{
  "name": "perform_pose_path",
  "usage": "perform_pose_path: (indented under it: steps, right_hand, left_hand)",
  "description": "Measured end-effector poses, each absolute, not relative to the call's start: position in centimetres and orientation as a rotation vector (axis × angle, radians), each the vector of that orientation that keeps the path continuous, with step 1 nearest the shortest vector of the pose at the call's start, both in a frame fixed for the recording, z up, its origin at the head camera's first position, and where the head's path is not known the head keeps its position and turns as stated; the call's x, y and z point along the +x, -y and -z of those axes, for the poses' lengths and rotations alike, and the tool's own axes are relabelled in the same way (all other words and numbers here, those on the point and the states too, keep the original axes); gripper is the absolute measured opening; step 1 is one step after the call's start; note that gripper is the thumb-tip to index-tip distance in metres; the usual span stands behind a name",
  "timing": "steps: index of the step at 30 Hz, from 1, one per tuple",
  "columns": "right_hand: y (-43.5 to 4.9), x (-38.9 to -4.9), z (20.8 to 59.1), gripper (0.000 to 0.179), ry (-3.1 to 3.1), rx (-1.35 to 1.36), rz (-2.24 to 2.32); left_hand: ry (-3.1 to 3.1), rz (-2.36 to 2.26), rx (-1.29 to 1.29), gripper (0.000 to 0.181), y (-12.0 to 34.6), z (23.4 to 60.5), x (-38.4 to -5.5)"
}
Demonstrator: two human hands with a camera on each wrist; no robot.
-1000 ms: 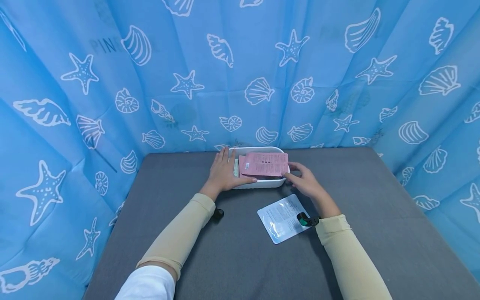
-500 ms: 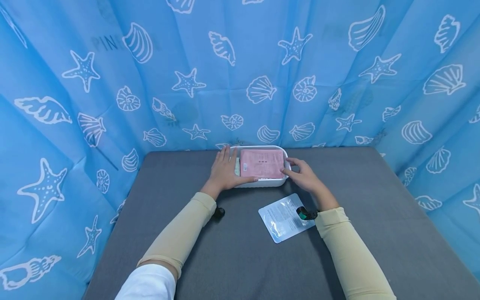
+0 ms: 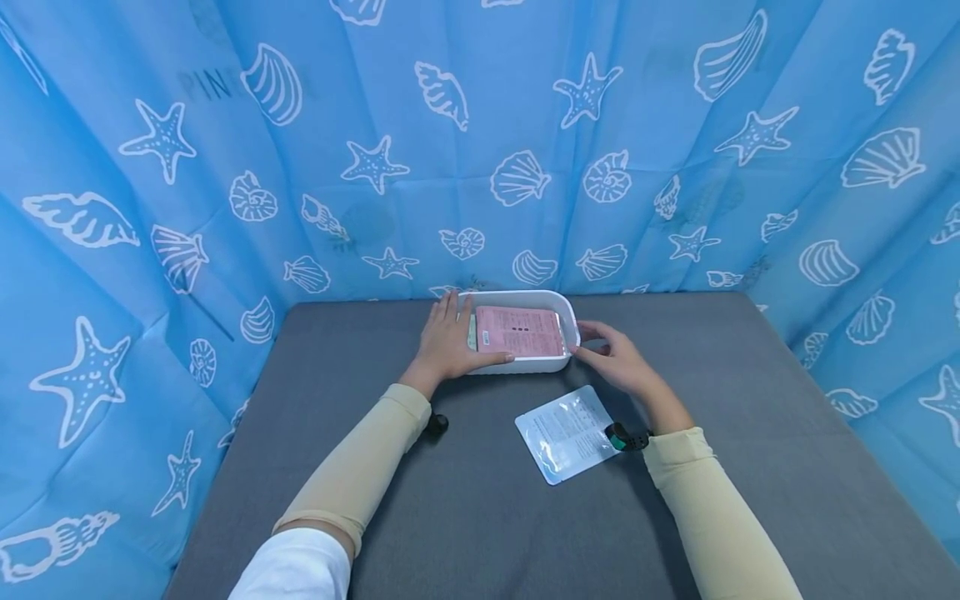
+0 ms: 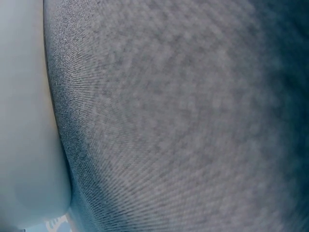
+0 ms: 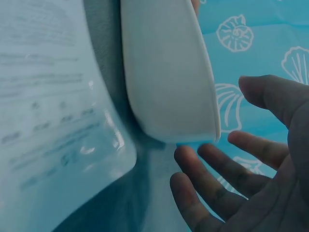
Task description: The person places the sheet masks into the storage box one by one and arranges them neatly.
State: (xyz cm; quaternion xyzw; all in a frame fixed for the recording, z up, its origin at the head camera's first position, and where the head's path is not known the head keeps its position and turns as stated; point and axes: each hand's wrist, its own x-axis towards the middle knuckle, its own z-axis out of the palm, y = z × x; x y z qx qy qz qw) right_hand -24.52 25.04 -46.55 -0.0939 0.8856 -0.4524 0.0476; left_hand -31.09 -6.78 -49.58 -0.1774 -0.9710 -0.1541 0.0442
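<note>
A white plastic bin stands at the back of the table, and pink sachets lie in it. My left hand rests at the bin's left end, fingers straight and the thumb along the front rim. A pale green edge shows between that hand and the sachets. Beside the bin's right end is my right hand; the right wrist view has its fingers spread apart with nothing between them. The left wrist view shows a smooth white wall, no fingers.
A silvery-white foil sachet lies on the grey table in front of the bin, near my right wrist. Behind and at both sides hangs a blue curtain with white shells and starfish.
My right hand has let go of the pink sachet, which now lies flat inside the bin, and has drawn back slightly right. My left hand has stayed in place.
</note>
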Motion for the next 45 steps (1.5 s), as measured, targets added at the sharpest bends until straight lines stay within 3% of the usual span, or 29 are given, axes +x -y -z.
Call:
perform_pose_path:
  steps: [10,18,31,45]
  right_hand:
    - [-25.7,-22.1,46.9,0.054,-2.696,-0.299,1.296]
    - [-25.6,-20.9,47.1,0.043,-2.618,-0.505,1.319]
    - [-23.6,-19.7,47.4,0.049,-2.576,-0.591,1.048]
    - [-23.4,-19.8,47.4,0.026,-2.558,-0.61,0.917]
  left_hand:
    - [2.974,0.47,-0.547,0.141,6.9,49.5,-31.1]
    - [2.978,0.464,-0.546,0.14,7.0,49.7,-31.3]
    - [2.98,0.425,-0.532,0.142,6.9,49.9,-31.3]
    - [2.99,0.417,-0.542,0.141,6.8,49.7,-31.3]
